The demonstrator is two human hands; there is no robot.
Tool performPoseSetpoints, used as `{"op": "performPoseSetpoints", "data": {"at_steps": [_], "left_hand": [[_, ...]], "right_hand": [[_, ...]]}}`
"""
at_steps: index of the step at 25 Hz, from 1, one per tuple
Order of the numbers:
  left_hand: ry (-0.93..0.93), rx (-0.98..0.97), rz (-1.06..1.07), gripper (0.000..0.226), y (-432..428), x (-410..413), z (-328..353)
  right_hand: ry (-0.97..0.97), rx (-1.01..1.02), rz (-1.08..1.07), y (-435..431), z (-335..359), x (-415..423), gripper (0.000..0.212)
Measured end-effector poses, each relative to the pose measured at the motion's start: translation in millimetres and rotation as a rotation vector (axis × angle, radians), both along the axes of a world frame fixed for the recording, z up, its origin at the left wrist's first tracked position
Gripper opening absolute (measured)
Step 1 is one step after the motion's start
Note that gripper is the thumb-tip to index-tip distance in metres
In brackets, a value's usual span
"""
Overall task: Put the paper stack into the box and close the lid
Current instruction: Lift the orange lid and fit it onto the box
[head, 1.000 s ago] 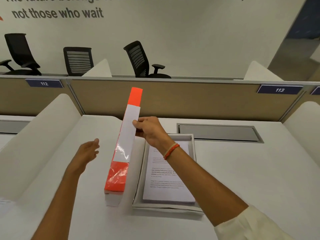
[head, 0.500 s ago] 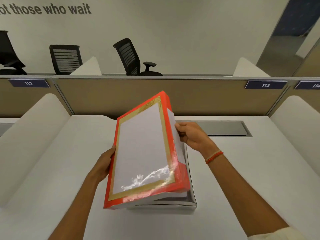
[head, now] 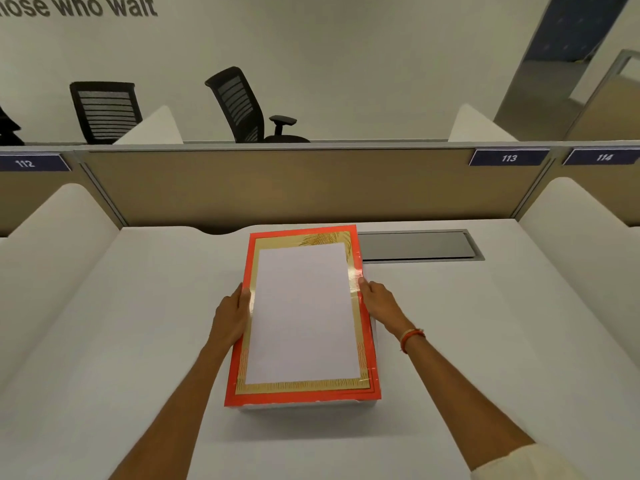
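An orange lid (head: 302, 315) with a gold border and a white centre panel lies flat over the box in the middle of the desk. Only a thin grey-white strip of the box (head: 304, 407) shows under the lid's near edge. The paper stack is hidden beneath the lid. My left hand (head: 231, 317) grips the lid's left edge, thumb on top. My right hand (head: 379, 303), with an orange band on the wrist, holds the lid's right edge.
The white desk (head: 485, 341) has a grey cable hatch (head: 419, 245) just behind and right of the box. Curved white dividers (head: 52, 258) stand at both sides, and a tan partition (head: 277, 185) closes off the back. Black office chairs (head: 249, 105) stand beyond.
The lid stood on edge left of the open box with papers showing. It swung over, tilted in both hands, and now lies flat on the box, covering the papers.
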State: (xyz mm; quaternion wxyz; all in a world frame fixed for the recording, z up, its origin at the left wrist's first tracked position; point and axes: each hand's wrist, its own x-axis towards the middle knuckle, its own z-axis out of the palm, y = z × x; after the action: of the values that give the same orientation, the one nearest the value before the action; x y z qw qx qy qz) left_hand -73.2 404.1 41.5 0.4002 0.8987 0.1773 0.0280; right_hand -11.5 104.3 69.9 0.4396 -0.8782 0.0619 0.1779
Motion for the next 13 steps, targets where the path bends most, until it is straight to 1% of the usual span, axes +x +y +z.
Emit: {"op": "performPoseSetpoints", "data": {"at_steps": [3, 6, 13], "left_hand": [[0.026, 0.093, -0.024, 0.056, -3.0, 3.1, -2.9], [0.064, 0.155, -0.025, 0.056, -5.8, 5.3, -8.4], [0.088, 0.156, -0.015, 0.051, -7.9, 6.6, -16.5]], "right_hand": [[0.016, -0.019, -0.019, -0.7, -16.2, -0.4, 0.057], [0.023, -0.018, -0.027, -1.2, -24.9, -0.4, 0.057], [0.021, -0.034, -0.044, 4.5, -34.9, 1.5, 0.055]]}}
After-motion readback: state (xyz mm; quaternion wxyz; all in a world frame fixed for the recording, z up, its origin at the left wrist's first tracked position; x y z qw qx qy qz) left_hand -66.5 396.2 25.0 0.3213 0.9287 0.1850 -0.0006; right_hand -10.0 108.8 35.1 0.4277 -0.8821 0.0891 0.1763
